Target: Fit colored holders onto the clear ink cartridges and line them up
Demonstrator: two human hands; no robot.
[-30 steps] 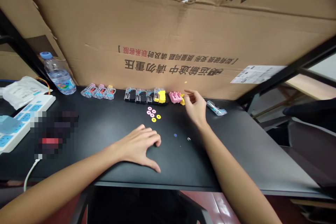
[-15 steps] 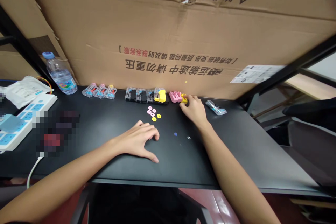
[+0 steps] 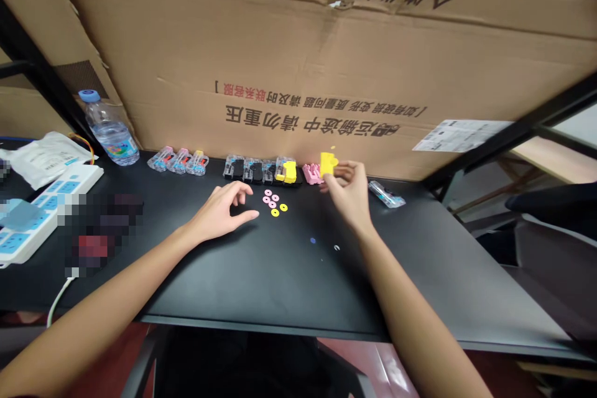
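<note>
Fingertips of the right hand [image 3: 351,194] pinch a yellow plastic clip [image 3: 328,163] lifted just above the pink clip [image 3: 311,173] at the desk's [image 3: 420,273] back edge (left hand [image 3: 222,210], fingers loosely spread, empty, hovers beside the pink and yellow washers [image 3: 273,202]).

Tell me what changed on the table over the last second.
The right hand took hold of the yellow piece beside the pink piece and lifted it off the table. The left hand slid forward toward the small rings. The rings, cartridges and water bottle stayed put.
</note>
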